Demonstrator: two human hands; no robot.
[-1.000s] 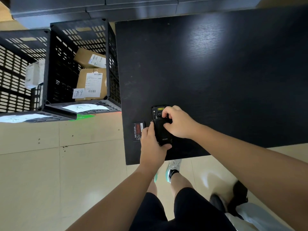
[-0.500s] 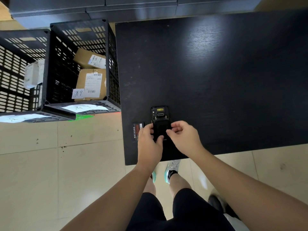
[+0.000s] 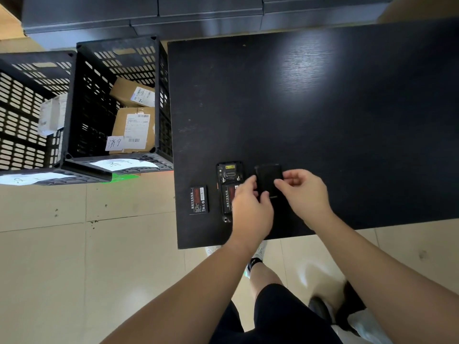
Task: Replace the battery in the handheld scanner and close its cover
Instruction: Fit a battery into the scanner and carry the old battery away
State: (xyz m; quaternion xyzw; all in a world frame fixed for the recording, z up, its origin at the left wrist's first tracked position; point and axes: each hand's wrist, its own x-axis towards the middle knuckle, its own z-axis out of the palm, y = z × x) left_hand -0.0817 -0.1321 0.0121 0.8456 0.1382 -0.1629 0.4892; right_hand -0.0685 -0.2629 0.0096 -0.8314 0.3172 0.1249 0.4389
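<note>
The black handheld scanner [image 3: 229, 175] lies back-up near the front left of the black table [image 3: 323, 115], its compartment uncovered with a red-labelled battery [image 3: 228, 197] seated in it. A second, loose battery [image 3: 198, 200] lies to its left by the table's edge. The black cover [image 3: 268, 180] is off the scanner and just to its right, pinched between both hands. My left hand [image 3: 250, 209] grips the cover's left and lower edge and partly hides the scanner's lower half. My right hand [image 3: 303, 194] holds the cover's right edge.
Two black slatted crates [image 3: 82, 100] stand on the tiled floor left of the table, holding cardboard parcels [image 3: 131, 127] with labels. Dark cabinets [image 3: 198, 18] run along the back. My legs and shoes show below the table's front edge.
The cover has come off the scanner and moved right in both hands, exposing the battery inside. One second ago my right hand pressed near the scanner's top; the scanner itself stays put.
</note>
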